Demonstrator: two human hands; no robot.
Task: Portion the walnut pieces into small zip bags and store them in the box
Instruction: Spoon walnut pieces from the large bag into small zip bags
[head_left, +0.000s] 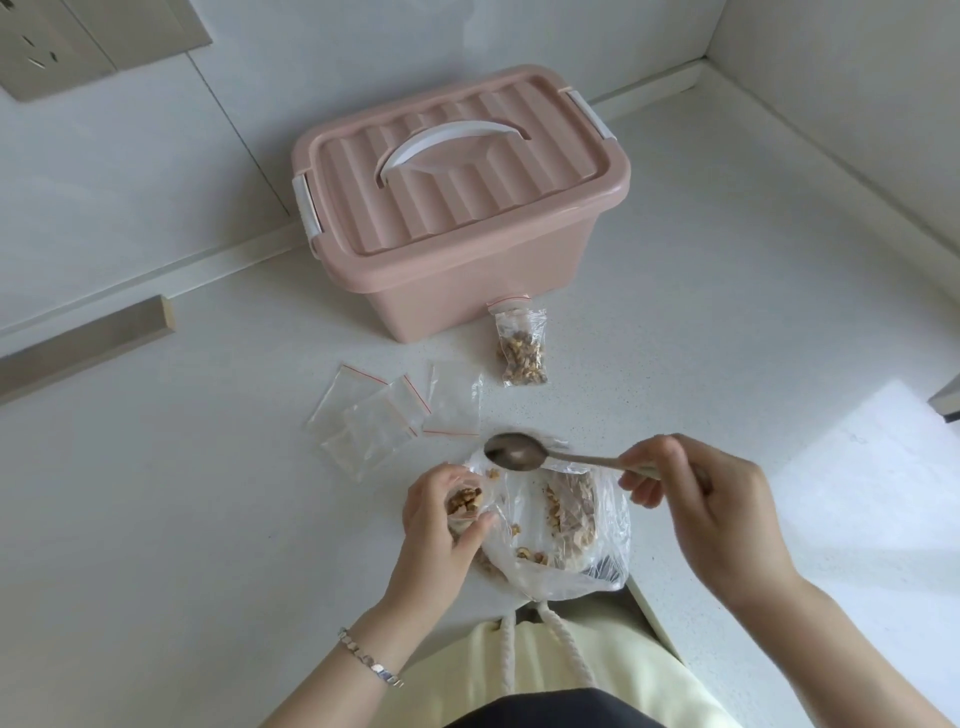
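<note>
Left grip (441, 525) curls round a small bag (464, 515), thumb and fingers pinching its mouth wide, with walnuts (465, 499) showing inside. Right grip (701, 499) pinches the handle of a spoon (514, 451) between thumb and fingertips. The spoon's bowl faces up and hangs over the far edge of the big bag (566, 566).

The big bag is clear and crumpled. It lies open on the counter (208, 519) between the two grips, at the near edge, and more walnuts are heaped inside it. The small bag is held just left of it, touching its rim.

Beyond the left grip, several empty bags (384, 415) with red zip lines lie flat and overlapping. A filled bag (522, 348) lies farther back, its top just at the foot of the box (467, 280). The pink box stands at the back of the counter near the wall (130, 171), its ribbed lid (457, 171) on, with a white handle (452, 143) across the top and a white latch (306, 208) at each end. A socket (52, 41) sits high on the wall at left.

Both forearms reach in from below, wrists bent inward toward the big bag. The left wrist wears a bracelet (371, 660). Two white cords (566, 644) hang at the person's front.
</note>
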